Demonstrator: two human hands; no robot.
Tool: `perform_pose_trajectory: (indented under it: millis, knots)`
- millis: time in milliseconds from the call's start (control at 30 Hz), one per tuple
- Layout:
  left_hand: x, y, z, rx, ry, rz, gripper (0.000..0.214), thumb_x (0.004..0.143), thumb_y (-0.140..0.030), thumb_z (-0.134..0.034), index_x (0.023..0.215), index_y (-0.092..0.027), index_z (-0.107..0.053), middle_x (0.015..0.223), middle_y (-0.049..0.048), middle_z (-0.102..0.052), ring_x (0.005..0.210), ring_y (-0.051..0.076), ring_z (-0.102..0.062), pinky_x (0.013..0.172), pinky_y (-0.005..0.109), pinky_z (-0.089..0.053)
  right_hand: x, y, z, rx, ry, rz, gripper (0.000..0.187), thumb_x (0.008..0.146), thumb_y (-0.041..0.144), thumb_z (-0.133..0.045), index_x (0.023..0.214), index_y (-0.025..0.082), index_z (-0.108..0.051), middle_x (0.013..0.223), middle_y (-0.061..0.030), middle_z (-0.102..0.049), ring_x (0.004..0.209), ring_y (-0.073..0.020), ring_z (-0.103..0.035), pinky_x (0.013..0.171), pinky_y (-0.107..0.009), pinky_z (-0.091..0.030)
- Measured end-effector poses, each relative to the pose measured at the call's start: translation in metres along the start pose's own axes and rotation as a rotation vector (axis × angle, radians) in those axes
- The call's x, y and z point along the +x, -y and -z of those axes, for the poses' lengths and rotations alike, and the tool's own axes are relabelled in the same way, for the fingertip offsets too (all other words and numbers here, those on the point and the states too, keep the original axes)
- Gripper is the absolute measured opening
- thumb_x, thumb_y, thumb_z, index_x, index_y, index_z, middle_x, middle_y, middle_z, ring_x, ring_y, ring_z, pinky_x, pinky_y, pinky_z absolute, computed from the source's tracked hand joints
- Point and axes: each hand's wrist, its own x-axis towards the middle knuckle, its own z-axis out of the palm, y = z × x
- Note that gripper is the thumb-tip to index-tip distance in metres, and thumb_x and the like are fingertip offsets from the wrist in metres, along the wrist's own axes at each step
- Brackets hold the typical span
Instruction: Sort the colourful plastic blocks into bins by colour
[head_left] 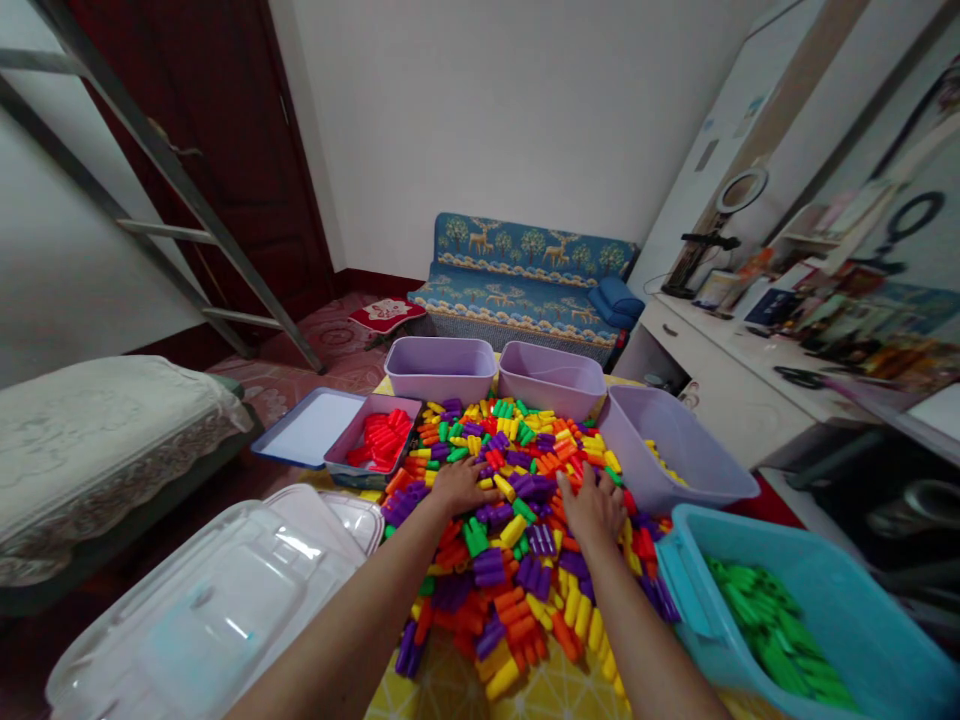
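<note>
A wide pile of plastic building pieces [489,568] in red, orange, yellow, green and purple covers the middle of the table; many are joined in small rows. My left hand [463,487] rests on the pile's left side, palm down, fingers stretched out over the pieces. To the right, my right hand [594,508] lies on the pile with its fingers apart. Neither hand shows a piece in its grip, though the undersides are hidden. Red pieces [386,440] fill part of an open box at the left. Green pieces [780,630] lie in a blue bin [840,570].
Three lilac bins [441,385] line the far and right edges; the right one [675,490] holds some yellow pieces. Clear plastic lids [217,610] lie at the left. A patterned yellow cloth [555,690] covers the table. Beyond stands a blue sofa [517,290].
</note>
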Motion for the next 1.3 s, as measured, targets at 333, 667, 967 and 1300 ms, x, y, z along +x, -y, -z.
perform_pose_trajectory:
  millis: [333,667,967,1300]
  knots:
    - [-0.001,-0.001,0.001,0.054,-0.002,0.01,0.07,0.082,-0.066,-0.051,0.14,-0.028,-0.045,0.149,0.0063,-0.042,0.132,0.027,-0.046,0.108,0.04,-0.039,-0.022,0.074,-0.012,0.579,0.104,0.233,0.058,0.085,0.054,-0.049,0.13,0.018,-0.054,0.124,-0.016,-0.06,0.12,-0.0309,-0.053,0.102,-0.047,-0.039]
    - [0.0,0.003,-0.004,0.049,-0.015,0.003,0.076,0.077,-0.072,-0.053,0.139,-0.029,-0.046,0.143,0.0063,-0.051,0.131,0.03,-0.046,0.107,0.042,-0.04,-0.043,-0.004,0.01,0.422,-0.284,0.229,0.051,0.091,0.05,-0.042,0.121,0.012,-0.058,0.122,-0.0187,-0.061,0.117,-0.029,-0.053,0.1,-0.047,-0.04]
    - [-0.002,0.0,0.0,0.044,-0.016,0.008,0.074,0.075,-0.069,-0.058,0.137,-0.029,-0.049,0.139,0.0047,-0.055,0.128,0.029,-0.05,0.106,0.04,-0.041,-0.025,0.007,0.009,-0.014,0.206,-0.028,0.067,0.092,0.057,-0.036,0.138,0.009,-0.045,0.12,-0.0255,-0.06,0.114,-0.0386,-0.055,0.091,-0.051,-0.042]
    - [0.0,0.001,-0.001,0.023,-0.019,-0.001,0.064,0.08,-0.058,-0.058,0.137,-0.03,-0.049,0.144,0.0051,-0.049,0.129,0.028,-0.049,0.105,0.04,-0.042,-0.04,0.051,0.001,0.417,0.235,0.308,0.06,0.086,0.049,-0.051,0.137,0.019,-0.049,0.147,-0.0144,-0.041,0.137,-0.0297,-0.037,0.109,-0.045,-0.034]
